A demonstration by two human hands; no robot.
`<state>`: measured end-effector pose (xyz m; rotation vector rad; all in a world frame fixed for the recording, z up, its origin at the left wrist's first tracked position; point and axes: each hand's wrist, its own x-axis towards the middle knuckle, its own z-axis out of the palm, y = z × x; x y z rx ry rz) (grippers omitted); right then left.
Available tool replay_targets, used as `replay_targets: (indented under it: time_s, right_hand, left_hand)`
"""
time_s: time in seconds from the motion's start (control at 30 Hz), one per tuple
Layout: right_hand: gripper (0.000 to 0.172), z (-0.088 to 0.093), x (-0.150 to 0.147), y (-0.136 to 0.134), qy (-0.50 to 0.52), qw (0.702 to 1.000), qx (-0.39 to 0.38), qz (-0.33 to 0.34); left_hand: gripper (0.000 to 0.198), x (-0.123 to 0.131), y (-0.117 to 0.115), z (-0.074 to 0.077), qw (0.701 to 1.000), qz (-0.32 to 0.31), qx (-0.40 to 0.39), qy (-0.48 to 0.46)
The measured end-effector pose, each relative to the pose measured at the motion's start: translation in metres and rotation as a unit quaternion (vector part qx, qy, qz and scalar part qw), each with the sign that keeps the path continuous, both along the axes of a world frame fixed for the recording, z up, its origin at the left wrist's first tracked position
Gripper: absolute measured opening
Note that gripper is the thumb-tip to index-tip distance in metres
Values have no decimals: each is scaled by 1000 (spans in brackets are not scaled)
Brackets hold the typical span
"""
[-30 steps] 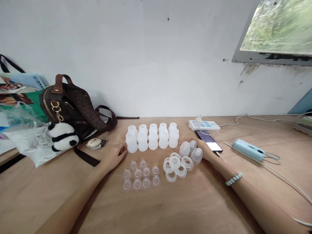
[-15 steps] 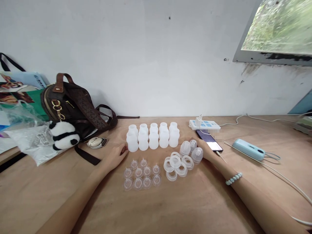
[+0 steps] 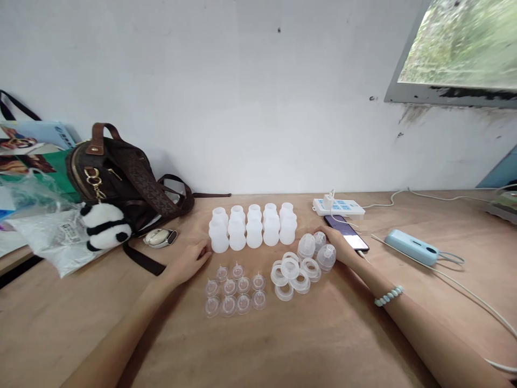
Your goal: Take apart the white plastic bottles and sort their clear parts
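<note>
My left hand (image 3: 194,260) rests on the table, fingers loosely apart and holding nothing, close to the leftmost of several white, waisted plastic bottles (image 3: 254,233). The bottles stand upright in two rows. In front of them lie several clear silicone nipples (image 3: 243,284), set out in rows. To their right is a loose pile of translucent screw rings (image 3: 300,281), some overlapping. Clear domed caps (image 3: 326,257) stand beside the rings. My right hand (image 3: 337,242) lies open just behind and right of these caps, its fingers partly hidden by them.
A phone (image 3: 346,233) on a cable and a white power strip (image 3: 339,206) are behind my right hand. Further right lies a blue power bank (image 3: 412,248). At left are a brown backpack (image 3: 117,172), a panda plush (image 3: 105,226), a plastic bag (image 3: 60,237) and a beige mouse (image 3: 155,237).
The view has shifted very slightly. Both hands rest in about the same places, and the bottles, nipples, rings and caps have not moved.
</note>
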<state>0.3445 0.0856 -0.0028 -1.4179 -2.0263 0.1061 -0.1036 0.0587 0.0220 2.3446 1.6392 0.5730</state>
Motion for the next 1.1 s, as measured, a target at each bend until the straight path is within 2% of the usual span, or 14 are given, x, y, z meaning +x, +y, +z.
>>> replay_targets:
  time_s: [0.07,0.17,0.27,0.33,0.4,0.47,0.6,0.7,0.8,0.87,0.93,1.0,1.1]
  right_hand:
    - [22,8,2,-1,21,998,43,-41]
    - [27,31,2,-10,55,985,125,-105]
    - [23,58,-14,-32,65,968,212,-121]
    - [16,73,-33,-51,31,960,277,-33]
    - [15,81,-55,-70,-34,966,233,104]
    - [11,82,-75,-84,-106,966,167,170]
    - [20,73,-93,-95,-197,958,118,171]
    - [28,65,-93,-93,-227,956,85,168]
    - [22,61,-92,-90,-222,957,63,175]
    - [17,62,-92,-90,-199,962,60,179]
    - [20,65,-93,-93,-145,970,75,180]
    - [27,69,-98,-99,-54,975,111,186]
    - [40,75,-108,-114,64,959,189,203]
  left_hand:
    - [19,-4,-3,8,1000,-11,-28,6]
    - [20,-5,-11,25,997,-38,-66,4]
    - [19,0,-20,37,989,-74,-121,-39]
    - [21,6,-23,39,977,-102,-172,-76]
    - [25,11,-24,36,966,-120,-207,-95]
    - [24,14,-23,29,963,-122,-216,-101]
    - [17,15,-20,21,969,-105,-199,-100]
    - [16,14,-21,26,971,-102,-198,-89]
    - [19,12,-27,41,973,-96,-190,-90]
    - [23,13,-33,53,977,-86,-162,-110]
    - [25,21,-40,64,976,-76,-132,-158]
    - [26,36,-50,71,966,-64,-106,-227]
    - [28,69,-66,73,943,-45,-78,-321]
